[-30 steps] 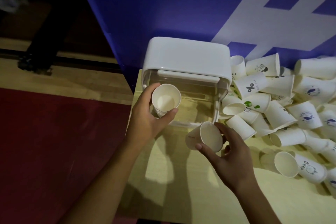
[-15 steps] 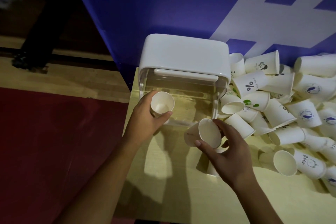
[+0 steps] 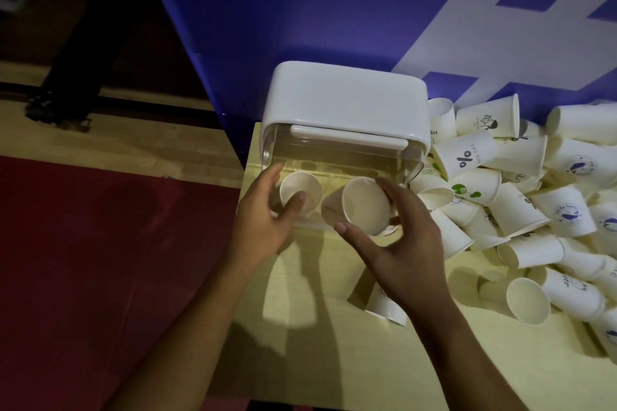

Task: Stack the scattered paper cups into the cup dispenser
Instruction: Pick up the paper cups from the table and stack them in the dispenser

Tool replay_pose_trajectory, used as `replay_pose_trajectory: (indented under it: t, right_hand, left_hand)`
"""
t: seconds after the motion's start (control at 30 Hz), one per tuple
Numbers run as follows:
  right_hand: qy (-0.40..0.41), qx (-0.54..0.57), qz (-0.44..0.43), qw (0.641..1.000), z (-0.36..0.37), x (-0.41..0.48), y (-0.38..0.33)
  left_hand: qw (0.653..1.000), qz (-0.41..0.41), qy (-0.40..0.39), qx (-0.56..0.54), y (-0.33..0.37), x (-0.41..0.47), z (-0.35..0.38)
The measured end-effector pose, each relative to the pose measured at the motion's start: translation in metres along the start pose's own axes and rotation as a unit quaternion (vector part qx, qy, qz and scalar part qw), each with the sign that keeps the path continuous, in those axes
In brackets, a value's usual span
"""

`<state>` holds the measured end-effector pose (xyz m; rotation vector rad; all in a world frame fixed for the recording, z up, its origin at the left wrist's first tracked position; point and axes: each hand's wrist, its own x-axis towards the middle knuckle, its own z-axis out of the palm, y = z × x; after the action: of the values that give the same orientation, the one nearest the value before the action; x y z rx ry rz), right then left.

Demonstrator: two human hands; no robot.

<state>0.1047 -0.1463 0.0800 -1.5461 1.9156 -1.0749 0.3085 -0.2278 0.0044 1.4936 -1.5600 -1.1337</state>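
Head view, change: vs 1 s ago, I see the left hand has lowered the left cup to the foot of the dispenser. The right hand has carried the right cup up and left, so it's now just beside the first.
Head view, meaning: I judge both cups are abt to go in or be nested. The heap of cups looks barely touched, so it's early.
Left grip: thumb and fingers curled round the left cup, mouth toward me.
Right grip: thumb below, fingers over the top, wrapped round the right cup, which is tilted.
Dispenser: white lid w/ bar handle, clear body, at the back-left corner of the table. I can't tell if the left cup is inside or just in front.
Cups: white paper, some w/ printed logos. The heap lies on its sides right of the dispenser, touching it.
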Motion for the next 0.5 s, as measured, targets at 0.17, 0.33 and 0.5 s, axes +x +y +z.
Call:
replay_pose_trajectory:
  t: [0.17,0.33,0.5]
  right_hand:
    - [-0.033,-0.032,-0.040,0.998,0.033,0.025,-0.019]
    - [-0.058,-0.061,-0.048,0.995,0.057,0.036,-0.017]
    - [-0.068,-0.088,-0.050,0.992,0.075,0.041,0.000]
  left_hand:
    - [0.987,0.003,0.055,-0.152,0.031,-0.011,-0.012]
    - [0.987,0.024,0.062,-0.145,0.042,-0.007,-0.013]
    - [0.992,0.003,0.035,-0.119,0.029,0.000,-0.004]
